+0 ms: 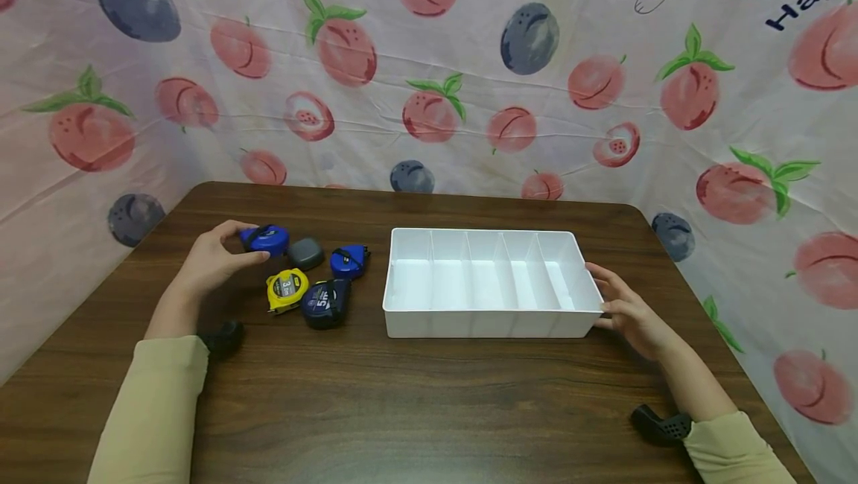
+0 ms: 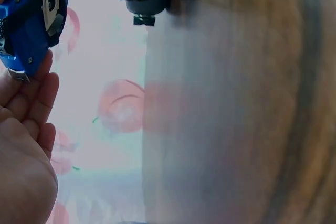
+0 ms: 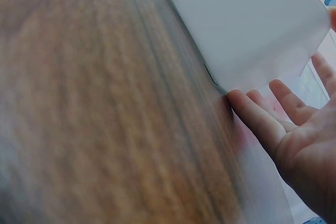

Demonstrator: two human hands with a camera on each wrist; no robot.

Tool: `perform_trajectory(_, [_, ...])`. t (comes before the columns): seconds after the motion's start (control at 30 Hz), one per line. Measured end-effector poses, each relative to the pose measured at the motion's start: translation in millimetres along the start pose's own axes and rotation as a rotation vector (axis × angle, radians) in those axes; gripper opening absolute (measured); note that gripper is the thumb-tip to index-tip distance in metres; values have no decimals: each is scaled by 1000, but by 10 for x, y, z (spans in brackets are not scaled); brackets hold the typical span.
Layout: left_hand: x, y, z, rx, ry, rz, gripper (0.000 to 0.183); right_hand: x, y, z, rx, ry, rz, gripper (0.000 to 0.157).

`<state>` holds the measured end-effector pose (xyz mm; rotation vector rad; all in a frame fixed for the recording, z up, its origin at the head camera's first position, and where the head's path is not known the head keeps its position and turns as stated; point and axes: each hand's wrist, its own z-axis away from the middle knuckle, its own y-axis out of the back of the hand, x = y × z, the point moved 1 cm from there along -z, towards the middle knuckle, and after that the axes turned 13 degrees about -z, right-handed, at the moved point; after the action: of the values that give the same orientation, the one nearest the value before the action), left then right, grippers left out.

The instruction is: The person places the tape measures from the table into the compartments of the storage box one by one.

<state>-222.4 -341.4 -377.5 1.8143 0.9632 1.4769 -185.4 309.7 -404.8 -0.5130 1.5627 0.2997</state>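
My left hand (image 1: 213, 259) pinches a blue tape measure (image 1: 270, 239) between thumb and fingers at the left of the table. In the left wrist view, the metal belt clip and hook of this tape measure (image 2: 37, 22) show. Close to that hand are a yellow tape measure (image 1: 287, 289), a dark navy tape measure (image 1: 325, 304), a second blue tape measure (image 1: 348, 262) and a grey rounded case (image 1: 306, 253). At the right end of a white divided box (image 1: 492, 325), my right hand (image 1: 635, 318) touches the side with loosely extended fingers (image 3: 257, 119).
The box stands right of the tape measures, its compartments side by side with nothing visible in them. Brown wooden tabletop (image 1: 429, 409) lies under everything. A fruit-printed cloth (image 1: 462, 97) hangs behind and beside it. Black wrist devices (image 1: 660, 427) sit at both cuffs.
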Motion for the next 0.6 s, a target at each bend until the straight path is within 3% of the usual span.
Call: perform_trajectory(0.6, [314, 62, -32, 104, -122, 9, 52, -14, -17, 13, 10, -6, 4, 61])
